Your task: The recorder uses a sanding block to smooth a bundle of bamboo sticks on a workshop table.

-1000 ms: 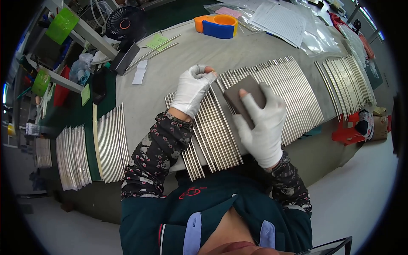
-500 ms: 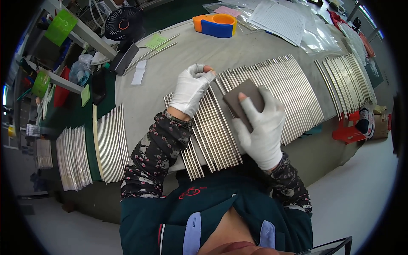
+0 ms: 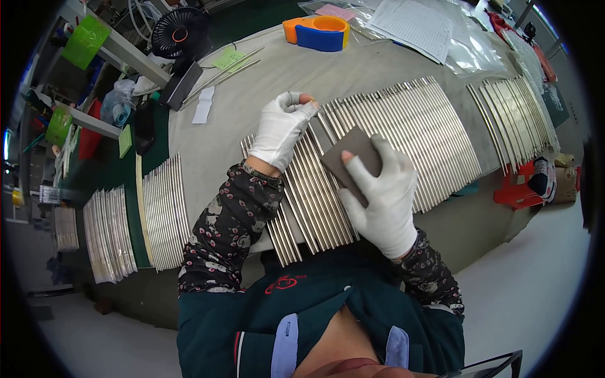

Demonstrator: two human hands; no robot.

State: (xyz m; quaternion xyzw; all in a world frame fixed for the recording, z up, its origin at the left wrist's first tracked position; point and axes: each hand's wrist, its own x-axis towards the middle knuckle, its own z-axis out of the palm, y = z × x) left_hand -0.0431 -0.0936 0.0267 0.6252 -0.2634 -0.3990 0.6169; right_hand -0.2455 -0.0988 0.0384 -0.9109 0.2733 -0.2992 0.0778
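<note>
My white-gloved left hand (image 3: 280, 131) is closed, thumb and forefinger pinched at the far end of a slim metal rod, whose tip is mostly hidden by the fingers. Under that wrist lies a batch of shiny metal rods (image 3: 315, 201), side by side. A flat grey block (image 3: 354, 154), resembling a sanding sponge, is gripped in my right hand (image 3: 387, 205), also gloved in white with a bare thumb tip. The block lies over the rods between the two hands. A wider row of rods (image 3: 428, 138) spreads out to the right, partly beneath my right hand.
More rods (image 3: 165, 214) lie at the left, beside wrapped bundles (image 3: 110, 233). Another rod group (image 3: 513, 123) is at the far right. Toward the back are an orange and blue tape dispenser (image 3: 317, 34), papers (image 3: 413, 28), a black fan (image 3: 179, 33) and two loose rods (image 3: 224, 77).
My right hand has slid the grey block a little left and toward me across the rods. My left hand stays almost where it was, still pinching.
</note>
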